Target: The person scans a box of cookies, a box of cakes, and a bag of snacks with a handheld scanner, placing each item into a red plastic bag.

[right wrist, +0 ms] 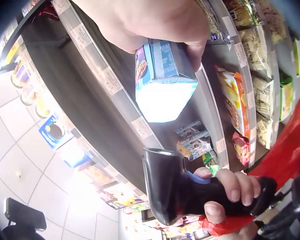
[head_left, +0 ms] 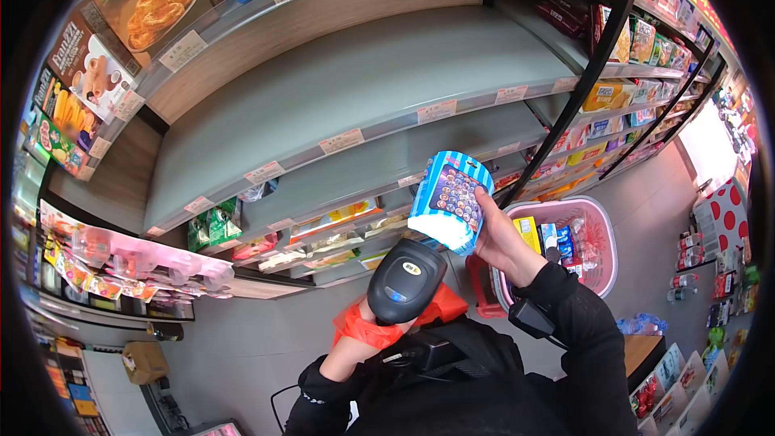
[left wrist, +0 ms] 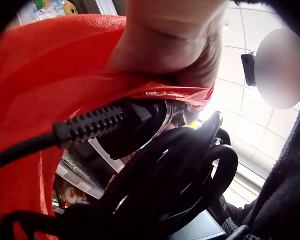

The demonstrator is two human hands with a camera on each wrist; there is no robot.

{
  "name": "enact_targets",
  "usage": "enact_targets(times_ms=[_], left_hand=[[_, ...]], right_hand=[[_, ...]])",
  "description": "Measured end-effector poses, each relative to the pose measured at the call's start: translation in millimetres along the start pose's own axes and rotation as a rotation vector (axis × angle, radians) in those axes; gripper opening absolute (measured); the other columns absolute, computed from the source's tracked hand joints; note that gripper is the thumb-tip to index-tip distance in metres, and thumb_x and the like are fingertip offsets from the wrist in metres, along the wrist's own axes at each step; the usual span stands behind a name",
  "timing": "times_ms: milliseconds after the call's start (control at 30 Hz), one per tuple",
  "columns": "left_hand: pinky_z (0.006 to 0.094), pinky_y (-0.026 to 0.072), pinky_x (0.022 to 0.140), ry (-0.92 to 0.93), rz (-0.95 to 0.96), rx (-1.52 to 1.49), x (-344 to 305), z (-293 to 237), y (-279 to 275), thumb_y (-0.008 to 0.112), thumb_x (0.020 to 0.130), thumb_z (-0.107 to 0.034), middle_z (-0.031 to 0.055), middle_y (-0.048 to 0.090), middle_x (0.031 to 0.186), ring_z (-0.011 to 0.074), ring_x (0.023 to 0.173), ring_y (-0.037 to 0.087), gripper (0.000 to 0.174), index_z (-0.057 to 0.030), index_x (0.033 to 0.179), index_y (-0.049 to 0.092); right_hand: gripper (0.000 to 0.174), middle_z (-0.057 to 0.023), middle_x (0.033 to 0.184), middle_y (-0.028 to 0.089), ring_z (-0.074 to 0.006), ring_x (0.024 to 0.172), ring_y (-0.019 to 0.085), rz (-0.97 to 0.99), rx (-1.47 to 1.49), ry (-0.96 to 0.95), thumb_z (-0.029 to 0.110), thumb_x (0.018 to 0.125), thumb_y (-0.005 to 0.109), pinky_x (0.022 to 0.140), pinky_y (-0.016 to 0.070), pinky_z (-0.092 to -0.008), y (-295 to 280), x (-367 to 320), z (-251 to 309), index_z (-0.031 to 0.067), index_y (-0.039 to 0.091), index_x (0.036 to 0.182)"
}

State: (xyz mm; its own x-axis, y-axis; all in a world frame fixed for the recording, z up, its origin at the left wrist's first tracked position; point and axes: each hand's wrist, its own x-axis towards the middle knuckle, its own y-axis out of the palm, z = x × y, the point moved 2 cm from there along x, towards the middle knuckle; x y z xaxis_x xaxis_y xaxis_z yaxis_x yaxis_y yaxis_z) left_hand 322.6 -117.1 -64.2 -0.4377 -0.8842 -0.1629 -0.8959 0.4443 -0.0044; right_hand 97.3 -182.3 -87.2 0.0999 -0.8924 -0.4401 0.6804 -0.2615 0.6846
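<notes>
My right hand [head_left: 504, 238] grips a blue-and-white striped box [head_left: 440, 186] whose front carries rows of small round pictures. In the right wrist view its lower end glows bright white, facing the scanner. My left hand [right wrist: 232, 187] holds a black barcode scanner [head_left: 408, 281] by its handle, fingers curled round it near a blue trigger [right wrist: 196, 177]. The scanner's head points at the box, a short gap away. A red plastic bag [head_left: 363, 327] hangs about the left wrist. Below that hand, the left wrist view shows a looped black cable [left wrist: 165, 170].
Bare shelf boards [head_left: 339, 89] with price tags stretch ahead, with packaged snacks on neighbouring shelves. A pink basket [head_left: 609, 262] with several packages stands on the floor beside my right forearm. Bottles [head_left: 686, 282] and more goods line the right side.
</notes>
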Motion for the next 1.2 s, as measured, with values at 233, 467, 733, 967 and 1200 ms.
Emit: enact_targets(times_ms=[233, 467, 733, 967, 1200], left_hand=[[0.0268, 0.0445, 0.075, 0.049, 0.008, 0.111, -2, 13, -5, 0.066, 0.069, -0.003, 0.0047, 0.06, 0.094, 0.0124, 0.086, 0.056, 0.031, -0.0046, 0.099, 0.057], [0.0288, 0.0441, 0.077, 0.185, 0.064, 0.289, 1, 25, -9, 0.069, 0.07, -0.014, 0.0063, 0.055, 0.099, 0.0149, 0.089, 0.054, 0.043, -0.0041, 0.107, 0.049], [0.0259, 0.0456, 0.061, 0.117, 0.042, -0.269, -2, -2, -36, 0.061, 0.076, -0.007, 0.0029, 0.055, 0.075, 0.0101, 0.066, 0.053, 0.021, -0.0045, 0.097, 0.056], [0.026, 0.0437, 0.055, 0.131, -0.026, -0.423, 3, -55, -47, 0.057, 0.077, -0.005, 0.0058, 0.052, 0.069, 0.0114, 0.058, 0.05, 0.041, -0.0034, 0.116, 0.043], [0.0287, 0.0411, 0.047, 0.128, -0.029, -0.451, 0, -77, -49, 0.065, 0.07, -0.019, 0.0086, 0.048, 0.061, 0.0164, 0.049, 0.049, 0.052, 0.002, 0.111, 0.041]], right_hand=[[0.042, -0.0079, 0.11, 0.054, -0.0182, 0.098, 0.055, -0.013, 0.007, 0.001, 0.035, 0.089, 0.042, 0.083, 0.0457, -0.0349, -2, 0, -3, 0.0046, 0.038, 0.117], [0.044, -0.0083, 0.112, 0.053, -0.0187, 0.101, 0.053, -0.036, 0.009, 0.029, 0.036, 0.088, 0.043, 0.086, 0.0434, -0.0361, -5, 2, -7, 0.0048, 0.037, 0.119], [0.047, -0.0078, 0.117, 0.05, -0.0196, 0.105, 0.05, 0.209, 0.048, -0.007, 0.029, 0.085, 0.051, 0.091, 0.0388, -0.0372, -28, 0, -9, 0.0048, 0.035, 0.122], [0.063, -0.0074, 0.121, 0.046, -0.0221, 0.113, 0.042, 0.394, -0.016, -0.032, 0.024, 0.073, 0.067, 0.098, 0.0288, -0.0404, -16, -25, -49, 0.0067, 0.034, 0.123], [0.066, -0.008, 0.122, 0.041, -0.019, 0.113, 0.04, 0.442, -0.242, 0.015, 0.01, 0.074, 0.066, 0.096, 0.0309, -0.0358, 6, 3, -105, 0.0058, 0.027, 0.127]])
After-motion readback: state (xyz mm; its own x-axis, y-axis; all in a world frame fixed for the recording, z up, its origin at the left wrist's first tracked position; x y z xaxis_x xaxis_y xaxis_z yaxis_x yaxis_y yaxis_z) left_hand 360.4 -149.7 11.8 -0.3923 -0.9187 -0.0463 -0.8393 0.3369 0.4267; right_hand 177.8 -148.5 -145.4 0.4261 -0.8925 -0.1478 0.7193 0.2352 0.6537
